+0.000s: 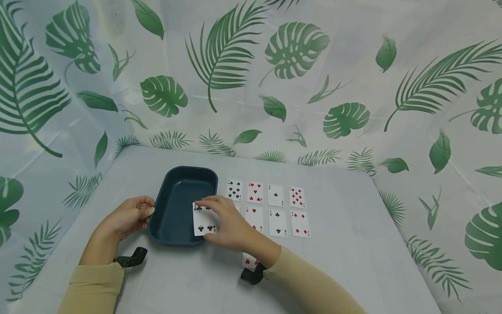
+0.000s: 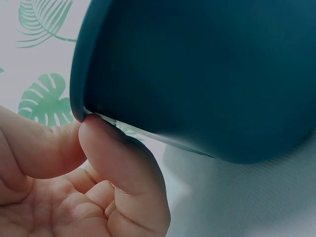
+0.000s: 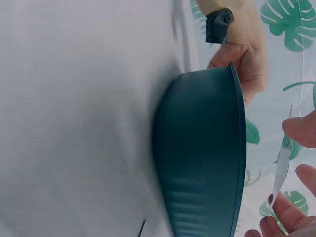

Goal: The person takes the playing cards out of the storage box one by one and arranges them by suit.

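A dark blue rectangular tray [image 1: 158,231] with raised walls stands on the table. My left hand [image 1: 125,218] pinches its left rim between thumb and finger; the left wrist view shows the fingertips meeting at the tray's edge [image 2: 78,79]. Above the tray's right side, my right hand [image 1: 229,224] holds a playing card with black clubs [image 1: 201,220], gripping its top and bottom edges. The right wrist view shows that card [image 3: 282,163] nearly edge-on, above the rim level. Fingers hide part of the card's face.
Right of the tray lie face-up cards in rows, among them a black seven [image 1: 234,190], a five of hearts [image 1: 255,192], an ace of clubs [image 1: 276,196] and a four of diamonds [image 1: 300,224]. A hearts card [image 1: 249,261] is partly hidden by my right wrist.
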The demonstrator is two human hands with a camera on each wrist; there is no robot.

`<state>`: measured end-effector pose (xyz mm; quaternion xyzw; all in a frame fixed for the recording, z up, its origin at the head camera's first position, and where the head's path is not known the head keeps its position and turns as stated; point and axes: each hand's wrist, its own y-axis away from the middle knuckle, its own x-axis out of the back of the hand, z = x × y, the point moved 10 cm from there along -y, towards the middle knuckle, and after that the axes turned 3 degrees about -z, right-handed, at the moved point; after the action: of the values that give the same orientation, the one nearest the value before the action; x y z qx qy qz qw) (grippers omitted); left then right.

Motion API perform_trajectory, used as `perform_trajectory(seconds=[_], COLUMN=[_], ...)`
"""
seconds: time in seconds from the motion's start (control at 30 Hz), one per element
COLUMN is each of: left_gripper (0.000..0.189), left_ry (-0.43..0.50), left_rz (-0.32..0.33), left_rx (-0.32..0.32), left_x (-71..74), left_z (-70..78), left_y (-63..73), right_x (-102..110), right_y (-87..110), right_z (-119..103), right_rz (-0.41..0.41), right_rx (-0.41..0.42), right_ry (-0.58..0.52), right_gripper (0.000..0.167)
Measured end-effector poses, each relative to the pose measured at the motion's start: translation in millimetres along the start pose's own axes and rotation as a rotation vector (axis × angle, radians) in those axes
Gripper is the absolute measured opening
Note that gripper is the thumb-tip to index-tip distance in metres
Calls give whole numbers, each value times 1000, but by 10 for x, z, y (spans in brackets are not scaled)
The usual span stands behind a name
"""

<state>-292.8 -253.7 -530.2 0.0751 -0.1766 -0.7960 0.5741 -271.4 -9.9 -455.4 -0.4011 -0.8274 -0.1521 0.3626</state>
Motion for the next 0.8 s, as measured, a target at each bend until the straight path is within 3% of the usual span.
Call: perform_trajectory(seconds=[0.53, 0.8], left_gripper=[9, 9], left_ry=[-1, -3], left_rz=[-7, -10], left_rx=[-7, -5], left_x=[1, -16], left_z=[5, 13], left_y=[10, 22], right_x=[224, 299], right_y=[558, 883], right_z=[451, 740], right_rz=[86, 118], right_rx=[-92, -209], right_ry=[-76, -54], right_gripper=[82, 82])
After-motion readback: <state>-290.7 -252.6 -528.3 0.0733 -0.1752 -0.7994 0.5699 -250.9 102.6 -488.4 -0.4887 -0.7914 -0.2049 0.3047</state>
